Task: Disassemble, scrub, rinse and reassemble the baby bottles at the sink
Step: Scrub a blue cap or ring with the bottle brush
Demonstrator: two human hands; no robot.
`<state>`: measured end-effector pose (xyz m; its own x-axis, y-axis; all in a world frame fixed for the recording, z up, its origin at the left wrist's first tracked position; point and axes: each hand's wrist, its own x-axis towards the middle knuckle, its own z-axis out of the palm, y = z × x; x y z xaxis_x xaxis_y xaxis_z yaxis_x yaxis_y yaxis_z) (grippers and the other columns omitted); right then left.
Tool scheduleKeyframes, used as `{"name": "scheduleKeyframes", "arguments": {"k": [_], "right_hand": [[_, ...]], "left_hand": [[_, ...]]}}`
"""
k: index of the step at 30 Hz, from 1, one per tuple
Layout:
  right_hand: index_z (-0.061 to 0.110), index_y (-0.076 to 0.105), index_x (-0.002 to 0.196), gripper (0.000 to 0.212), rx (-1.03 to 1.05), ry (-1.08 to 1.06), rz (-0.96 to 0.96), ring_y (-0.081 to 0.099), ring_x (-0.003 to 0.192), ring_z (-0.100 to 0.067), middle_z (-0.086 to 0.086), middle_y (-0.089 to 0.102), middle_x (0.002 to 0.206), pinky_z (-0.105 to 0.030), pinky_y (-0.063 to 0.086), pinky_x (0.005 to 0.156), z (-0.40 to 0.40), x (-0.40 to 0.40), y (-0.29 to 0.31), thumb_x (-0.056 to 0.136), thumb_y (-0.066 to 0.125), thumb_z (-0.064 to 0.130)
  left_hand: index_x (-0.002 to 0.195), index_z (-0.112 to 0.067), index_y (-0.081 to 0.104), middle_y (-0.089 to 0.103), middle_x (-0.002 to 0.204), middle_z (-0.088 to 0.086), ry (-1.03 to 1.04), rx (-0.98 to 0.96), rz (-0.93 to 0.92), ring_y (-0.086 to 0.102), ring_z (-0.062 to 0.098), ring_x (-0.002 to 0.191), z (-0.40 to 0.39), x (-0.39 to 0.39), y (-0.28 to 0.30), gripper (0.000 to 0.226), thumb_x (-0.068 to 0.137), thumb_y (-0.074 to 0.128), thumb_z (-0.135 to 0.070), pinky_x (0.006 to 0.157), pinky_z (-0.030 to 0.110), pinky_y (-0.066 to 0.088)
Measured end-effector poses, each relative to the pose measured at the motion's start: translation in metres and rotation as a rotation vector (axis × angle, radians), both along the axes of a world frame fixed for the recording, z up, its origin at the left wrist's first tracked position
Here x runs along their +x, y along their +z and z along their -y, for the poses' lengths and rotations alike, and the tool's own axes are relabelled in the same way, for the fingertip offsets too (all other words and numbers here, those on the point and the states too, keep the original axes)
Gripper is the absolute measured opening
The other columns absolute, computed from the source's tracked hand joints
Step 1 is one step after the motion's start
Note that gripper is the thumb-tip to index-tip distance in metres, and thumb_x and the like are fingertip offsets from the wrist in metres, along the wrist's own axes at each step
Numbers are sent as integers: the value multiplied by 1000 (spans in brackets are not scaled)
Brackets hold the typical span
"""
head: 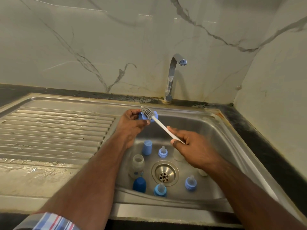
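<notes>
Scrubbing stage, over sink (221, 130): left hand (131, 123) gripping light-blue cap (142, 116), right hand (191, 146) pinching brush (150, 114) handle, bristles against cap; bottles disassembled, parts (162, 152) standing in basin; tap (172, 77) dry; rinsing, reassembly apparently outstanding

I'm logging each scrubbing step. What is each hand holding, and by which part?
Left hand grips a light blue plastic bottle piece by its side. Right hand pinches the grey-bristled white bottle brush by its handle's lower end.
</notes>
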<state>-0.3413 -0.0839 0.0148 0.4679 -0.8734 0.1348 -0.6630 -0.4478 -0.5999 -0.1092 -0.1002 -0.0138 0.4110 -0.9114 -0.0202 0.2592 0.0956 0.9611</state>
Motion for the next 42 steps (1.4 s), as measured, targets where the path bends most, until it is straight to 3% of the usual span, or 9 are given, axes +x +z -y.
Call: {"name": "scheduleKeyframes", "arguments": {"k": [3, 6, 10, 13, 17, 24, 28, 33, 42], "right_hand": [[43, 45, 146, 48, -7, -73, 31, 60, 74, -2, 16, 66, 122, -11, 40, 59, 7, -3, 3, 101, 55, 30], [47, 46, 144, 47, 65, -95, 97, 52, 57, -3, 21, 55, 79, -17, 40, 49, 7, -10, 4, 101, 55, 30], [51, 50, 139, 46, 165, 12, 168, 49, 48, -10, 14, 61, 64, -26, 44, 43, -5, -4, 2, 100, 57, 27], [50, 50, 139, 45, 153, 72, 145, 47, 43, -3, 36, 54, 56, -20, 43, 43, -9, 1, 1, 101, 57, 25], [46, 49, 143, 48, 91, 40, 130, 51, 48, 11, 30, 50, 61, -7, 36, 47, -6, 4, 4, 100, 58, 26], [55, 48, 136, 47, 130, 82, 160, 48, 46, -2, 32, 56, 60, -18, 41, 46, -9, 0, 5, 100, 58, 26], [46, 46, 145, 49, 78, 12, 144, 44, 55, 7, 29, 47, 67, -10, 34, 56, 3, 2, 2, 101, 56, 27], [47, 51, 139, 46, 121, 98, 177, 51, 45, 4, 39, 51, 59, -11, 38, 45, -9, 1, 6, 101, 58, 22], [53, 51, 136, 47, 169, 85, 255, 46, 47, -12, 16, 61, 59, -23, 41, 42, -12, -1, 6, 100, 57, 23]], "left_hand": [[123, -9, 62, 70, 118, 13, -35, -53, -192, 71, 24, 105, -5, 2, 6, 44, 85, 67, 14, 92, 35, 59], [131, -13, 61, 70, 119, 14, -102, -74, -367, 72, 27, 105, -9, 6, 11, 45, 91, 62, 8, 88, 38, 60], [129, -3, 57, 66, 122, 25, -130, -41, -580, 68, 38, 110, -11, 7, 14, 31, 98, 53, -2, 78, 48, 63], [134, 8, 53, 65, 127, 27, -129, -34, -614, 70, 36, 106, -13, 6, 16, 35, 102, 49, -8, 75, 44, 64], [133, 8, 54, 63, 129, 28, -138, -49, -598, 71, 33, 106, -14, 5, 17, 37, 102, 56, -12, 74, 39, 63], [131, 8, 52, 65, 125, 31, -168, -34, -648, 69, 39, 111, -18, 4, 19, 38, 103, 55, -17, 76, 41, 64], [128, 6, 50, 68, 117, 33, -221, -11, -656, 72, 40, 105, -21, 1, 20, 35, 102, 54, -16, 76, 41, 64], [135, 11, 52, 66, 124, 31, -231, -46, -666, 71, 38, 107, -21, 5, 21, 42, 105, 50, -18, 76, 37, 64], [133, 11, 53, 64, 127, 31, -261, -66, -709, 64, 41, 119, -20, 4, 24, 38, 108, 41, -15, 88, 44, 61]]}}
